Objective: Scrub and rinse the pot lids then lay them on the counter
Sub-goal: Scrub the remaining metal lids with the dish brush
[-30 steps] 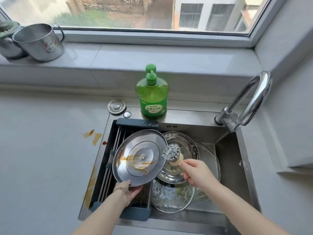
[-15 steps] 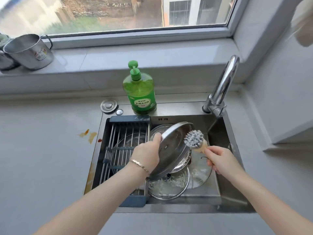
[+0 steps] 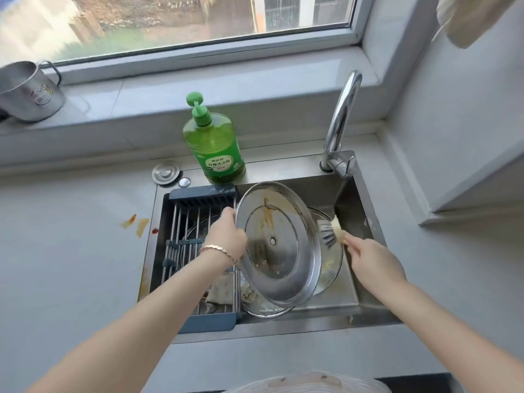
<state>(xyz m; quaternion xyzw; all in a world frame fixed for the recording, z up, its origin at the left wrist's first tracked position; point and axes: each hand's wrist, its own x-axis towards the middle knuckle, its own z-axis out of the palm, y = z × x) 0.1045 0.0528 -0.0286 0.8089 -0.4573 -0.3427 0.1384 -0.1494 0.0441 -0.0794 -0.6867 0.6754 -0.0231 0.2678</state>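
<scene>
My left hand [image 3: 226, 239] grips the left rim of a steel pot lid [image 3: 279, 248], held tilted over the sink [image 3: 348, 304] with its stained underside facing me; orange streaks run down it. My right hand [image 3: 371, 260] holds a dish brush [image 3: 330, 232] by its pale handle, the grey bristles touching the lid's right edge. Under the held lid lie other lids: a glass one [image 3: 330, 275] to the right and one [image 3: 263, 309] at the sink's front, both partly hidden.
A blue drain rack [image 3: 201, 194] spans the sink's left half. A green soap bottle [image 3: 212, 146] and the faucet [image 3: 341, 120] stand behind the sink. Orange spills [image 3: 136, 224] mark the left counter. A steel pot [image 3: 27, 92] sits on the windowsill.
The lid has swung from edge-on to facing me, and my left hand has shifted to its left rim. The brush has moved from in front of the lid to its right edge.
</scene>
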